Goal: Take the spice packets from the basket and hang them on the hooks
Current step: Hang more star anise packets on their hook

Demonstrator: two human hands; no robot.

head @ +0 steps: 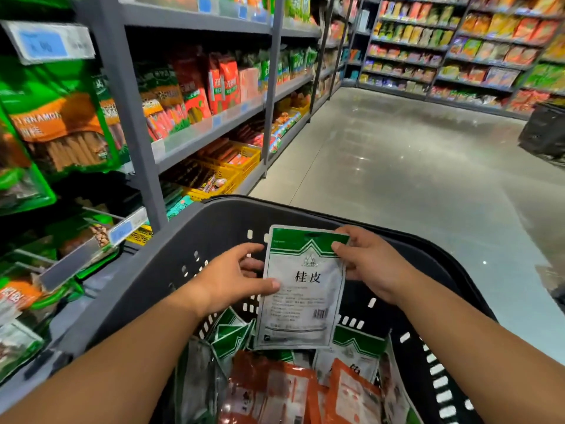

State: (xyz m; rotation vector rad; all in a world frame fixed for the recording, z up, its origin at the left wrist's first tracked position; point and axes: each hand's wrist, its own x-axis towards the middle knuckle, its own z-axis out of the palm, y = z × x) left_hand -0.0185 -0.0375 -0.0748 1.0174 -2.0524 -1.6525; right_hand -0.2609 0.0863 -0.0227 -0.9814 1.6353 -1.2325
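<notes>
A grey shelving unit [137, 117] runs along the left of the basket. Its nearest section shows green and orange hanging packets [61, 117]; the hooks themselves are too blurred to make out. The dark plastic basket [171, 264] sits right in front of me, its rim curving around both my forearms. At the bottom of the basket lies a loose pile of spice packets [275, 390], some green and white, some orange.

Above that pile, within the basket's rim, I hold one green-and-white spice packet [302, 289] upright, its printed side with the barcode facing me. My left hand [232, 280] grips its left edge, thumb on the near face and fingers curled behind. My right hand [373, 267] pinches the green header at its top right corner.

I judge this to be the picking step: one packet chosen, not yet hung. Next it needs lifting out of the basket and carrying left to the shelving, where its top hole must be found and threaded onto a matching hook.
</notes>
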